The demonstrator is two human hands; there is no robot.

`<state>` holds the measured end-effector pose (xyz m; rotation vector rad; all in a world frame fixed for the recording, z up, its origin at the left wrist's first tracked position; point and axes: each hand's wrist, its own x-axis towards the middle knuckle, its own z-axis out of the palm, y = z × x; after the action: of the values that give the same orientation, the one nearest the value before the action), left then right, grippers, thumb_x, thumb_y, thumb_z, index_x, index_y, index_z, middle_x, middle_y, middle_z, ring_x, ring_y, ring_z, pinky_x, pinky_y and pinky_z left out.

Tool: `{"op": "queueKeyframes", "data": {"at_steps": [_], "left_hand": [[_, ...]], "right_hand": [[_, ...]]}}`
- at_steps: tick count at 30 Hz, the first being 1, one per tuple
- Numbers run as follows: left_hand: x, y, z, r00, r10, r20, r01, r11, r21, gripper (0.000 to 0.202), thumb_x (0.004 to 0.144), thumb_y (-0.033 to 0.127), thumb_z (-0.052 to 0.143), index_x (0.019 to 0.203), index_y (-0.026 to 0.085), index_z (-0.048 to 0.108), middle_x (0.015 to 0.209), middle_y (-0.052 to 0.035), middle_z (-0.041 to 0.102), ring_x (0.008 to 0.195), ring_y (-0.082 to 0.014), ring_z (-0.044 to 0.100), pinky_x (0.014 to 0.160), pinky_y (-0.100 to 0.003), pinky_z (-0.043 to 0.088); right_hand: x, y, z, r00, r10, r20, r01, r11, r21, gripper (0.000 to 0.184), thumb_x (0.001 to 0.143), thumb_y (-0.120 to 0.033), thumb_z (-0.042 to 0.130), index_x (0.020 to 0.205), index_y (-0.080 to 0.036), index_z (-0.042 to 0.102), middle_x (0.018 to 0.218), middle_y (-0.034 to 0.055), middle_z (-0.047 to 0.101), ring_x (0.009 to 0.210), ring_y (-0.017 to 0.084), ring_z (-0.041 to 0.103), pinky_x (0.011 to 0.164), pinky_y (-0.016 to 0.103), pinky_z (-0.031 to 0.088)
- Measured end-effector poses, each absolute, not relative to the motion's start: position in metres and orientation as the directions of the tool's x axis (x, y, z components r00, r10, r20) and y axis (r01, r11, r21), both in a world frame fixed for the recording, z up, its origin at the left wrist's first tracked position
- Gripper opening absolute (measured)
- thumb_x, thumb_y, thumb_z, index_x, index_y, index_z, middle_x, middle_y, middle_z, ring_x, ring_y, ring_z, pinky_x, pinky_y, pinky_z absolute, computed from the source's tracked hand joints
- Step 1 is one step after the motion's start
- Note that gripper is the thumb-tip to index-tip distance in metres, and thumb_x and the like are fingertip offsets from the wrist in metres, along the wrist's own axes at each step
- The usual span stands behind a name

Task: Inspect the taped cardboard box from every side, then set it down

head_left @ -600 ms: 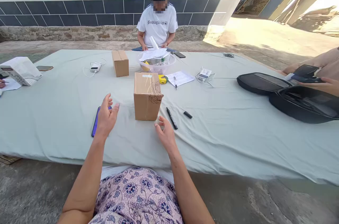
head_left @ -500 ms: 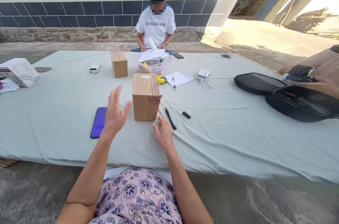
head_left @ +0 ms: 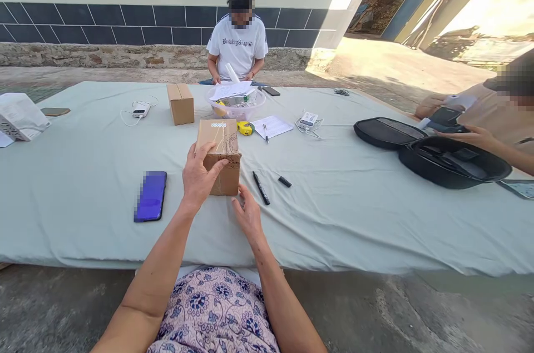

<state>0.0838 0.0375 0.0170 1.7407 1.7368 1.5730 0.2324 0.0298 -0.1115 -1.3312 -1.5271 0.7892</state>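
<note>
1. A person's left hand (head_left: pixel 196 179) spreads over a brown cardboard box (head_left: pixel 227 178), fingers along its left and top, thumb across the upper front; how firmly it presses cannot be told.
2. The right hand (head_left: pixel 249 215), thumb and fingers parted, is at the box's lower right front corner; whether the fingertips touch it is unclear.
3. The box stands upright on a cloth-covered table (head_left: pixel 95 175), directly in front of the wearer, dark scribbles around its upper right front edge.
4. Just right of the right hand lies an uncapped black marker (head_left: pixel 261 188), its cap (head_left: pixel 285 181) a little farther right. A phone (head_left: pixel 152 196) with a blue-violet screen lies left of the left forearm.
5. Behind the box are a yellow tape measure (head_left: pixel 245 128), a pen (head_left: pixel 266 133) on a paper sheet (head_left: pixel 280 126) and a clear plastic basin (head_left: pixel 251 112) holding papers; a second carton (head_left: pixel 181 106) stands left of the basin.
6. Across the table sits a person in a white T-shirt (head_left: pixel 237 50); at right, another handles a dark device (head_left: pixel 448 119) beside an open black case (head_left: pixel 453 167).
</note>
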Motion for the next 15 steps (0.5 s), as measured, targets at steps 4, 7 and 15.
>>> {"op": "queueKeyframes", "data": {"at_steps": [4, 7, 15], "left_hand": [[0.072, 0.029, 0.013, -0.457, 0.780, 0.428, 0.353, -0.283, 0.892, 0.042, 0.081, 0.039, 0.079, 0.121, 0.030, 0.069, 0.131, -0.0052, 0.068, 0.128, -0.0253, 0.060, 0.111, -0.038, 0.046], [0.059, 0.023, 0.004, -0.562, 0.813, 0.151, -0.020, -0.196, 0.980, 0.048, 0.080, 0.049, 0.078, 0.122, 0.030, 0.066, 0.130, -0.0055, 0.067, 0.119, -0.0248, 0.064, 0.096, -0.036, 0.055], [0.052, 0.013, -0.039, -0.432, 0.876, -0.214, -0.275, 0.098, 0.956, 0.049, 0.081, 0.064, 0.069, 0.106, 0.025, 0.053, 0.120, -0.0085, 0.064, 0.095, -0.0208, 0.066, 0.069, -0.031, 0.054]], "right_hand": [[0.238, 0.017, -0.096, 0.107, 0.946, 0.305, 0.294, 0.263, -0.919, 0.048, 0.092, -0.035, 0.052, 0.138, -0.022, 0.061, 0.137, 0.0142, 0.069, 0.123, 0.028, 0.066, 0.084, 0.039, 0.061], [0.245, 0.007, -0.077, 0.241, 0.846, 0.476, 0.327, 0.391, -0.860, 0.038, 0.090, -0.032, 0.061, 0.126, -0.023, 0.066, 0.131, 0.0140, 0.069, 0.122, 0.028, 0.063, 0.085, 0.041, 0.059], [0.255, 0.000, -0.054, 0.264, 0.731, 0.629, 0.349, 0.536, -0.769, 0.032, 0.093, -0.030, 0.062, 0.125, -0.027, 0.064, 0.132, 0.0118, 0.067, 0.124, 0.027, 0.061, 0.087, 0.042, 0.057]]}}
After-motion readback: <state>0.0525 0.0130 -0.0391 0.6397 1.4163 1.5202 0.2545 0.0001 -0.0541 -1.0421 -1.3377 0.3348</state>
